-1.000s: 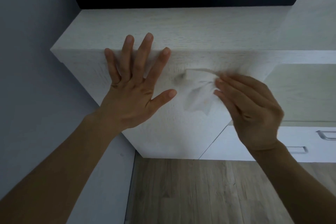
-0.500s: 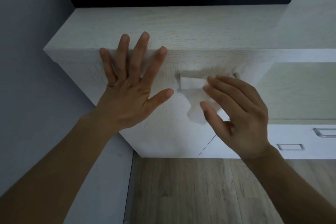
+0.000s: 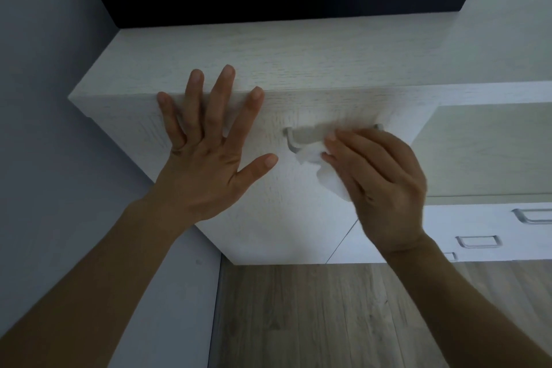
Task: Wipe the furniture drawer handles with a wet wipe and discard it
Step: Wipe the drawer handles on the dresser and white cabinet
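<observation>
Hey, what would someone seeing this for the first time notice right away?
The two bare hands in the middle: the left hand lies spread flat on the white drawer front, while the right hand holds a white wet wipe against the drawer handle. Above them a dark box sits on the cabinet top.

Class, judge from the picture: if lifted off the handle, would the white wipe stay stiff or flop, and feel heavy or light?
Probably floppy: the wipe bunches under the right hand and sags below the handle. Likely light: it looks a thin, crumpled sheet.
</observation>
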